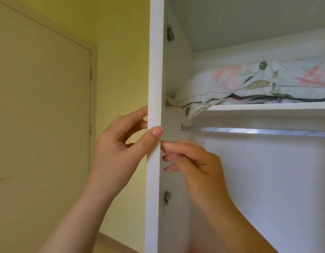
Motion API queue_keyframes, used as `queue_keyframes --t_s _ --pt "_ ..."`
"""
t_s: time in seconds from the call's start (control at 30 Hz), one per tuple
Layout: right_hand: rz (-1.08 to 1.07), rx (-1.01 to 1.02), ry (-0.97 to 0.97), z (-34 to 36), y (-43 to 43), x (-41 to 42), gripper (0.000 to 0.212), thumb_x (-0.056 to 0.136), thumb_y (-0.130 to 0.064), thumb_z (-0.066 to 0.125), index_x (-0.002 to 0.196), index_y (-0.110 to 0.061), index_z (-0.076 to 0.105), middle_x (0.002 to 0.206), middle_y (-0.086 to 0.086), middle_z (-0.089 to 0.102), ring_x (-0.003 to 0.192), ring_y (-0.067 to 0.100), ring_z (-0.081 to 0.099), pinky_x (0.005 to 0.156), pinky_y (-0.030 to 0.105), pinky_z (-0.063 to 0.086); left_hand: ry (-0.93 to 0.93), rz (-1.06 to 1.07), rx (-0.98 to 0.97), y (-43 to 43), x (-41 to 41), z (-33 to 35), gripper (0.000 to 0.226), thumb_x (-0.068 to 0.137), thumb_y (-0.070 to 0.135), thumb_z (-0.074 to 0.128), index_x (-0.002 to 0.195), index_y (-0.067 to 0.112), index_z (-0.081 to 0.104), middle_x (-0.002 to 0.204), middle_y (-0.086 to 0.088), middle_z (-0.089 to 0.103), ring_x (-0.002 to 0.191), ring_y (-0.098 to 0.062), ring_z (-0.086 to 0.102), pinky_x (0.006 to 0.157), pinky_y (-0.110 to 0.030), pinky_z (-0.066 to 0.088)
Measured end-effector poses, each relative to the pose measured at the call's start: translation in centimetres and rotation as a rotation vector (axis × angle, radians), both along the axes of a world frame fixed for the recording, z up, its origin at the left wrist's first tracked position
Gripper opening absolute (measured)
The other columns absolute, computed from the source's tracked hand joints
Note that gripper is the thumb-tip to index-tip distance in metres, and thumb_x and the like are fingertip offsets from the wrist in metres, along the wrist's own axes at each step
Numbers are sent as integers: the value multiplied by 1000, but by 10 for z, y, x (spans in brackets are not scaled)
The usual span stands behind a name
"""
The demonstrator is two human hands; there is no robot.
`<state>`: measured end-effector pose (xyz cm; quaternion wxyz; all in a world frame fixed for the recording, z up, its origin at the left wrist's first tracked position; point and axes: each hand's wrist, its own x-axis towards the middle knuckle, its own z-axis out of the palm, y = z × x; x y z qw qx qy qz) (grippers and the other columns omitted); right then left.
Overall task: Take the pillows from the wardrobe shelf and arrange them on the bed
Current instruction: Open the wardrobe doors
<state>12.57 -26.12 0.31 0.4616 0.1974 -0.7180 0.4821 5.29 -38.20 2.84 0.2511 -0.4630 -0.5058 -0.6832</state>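
Pillows (249,83), stacked 2 high on the wardrobe shelf (267,107), right of the white wardrobe door (154,70) seen edge-on; floral case on top, dark-striped fabric beneath, 1 corner drooping over the shelf's front lip. Left hand (119,143) gripping that door's edge, thumb across its narrow face, fingers (132,117) wrapped round its far side. Right hand (192,161) just right of the door, fingers curled, tips at its inner face; grip or mere touch impossible to tell. Under the shelf, right of the door, a metal hanging rail (267,131). 2 hinges (170,32) just right of the door. Left of the door, yellow wall (121,52) and a room door (48,106).
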Motion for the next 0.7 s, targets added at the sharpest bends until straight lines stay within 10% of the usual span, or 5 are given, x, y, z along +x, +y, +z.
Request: queue_keyframes --t_s 0.23,0.4,0.7 --pt "34 184 -82 -1 -59 -71 50 82 -14 46 110 -55 48 123 -44 34 125 -18 35 104 4 30 -120 185 76 -55 -37 1 11 67 35 65 72 42 70 72 20 71 63 -2 64 66 -28 53" --pt "-48 338 -94 -5 -90 -120 51 89 4 45 131 -23 52 134 -29 25 132 -6 24 98 -9 8 -207 357 85 -86 -77 -1 20 81 27 54 64 32 63 61 11 60 60 -11 51 59 -30 42" --pt "-164 308 97 -20 -105 -154 54 80 -3 42 130 -19 54 137 -20 31 126 -8 24 102 -6 11 -145 441 51 -93 -96 -7 11 84 27 49 78 25 58 68 0 57 57 -8 47 52 -19 39"
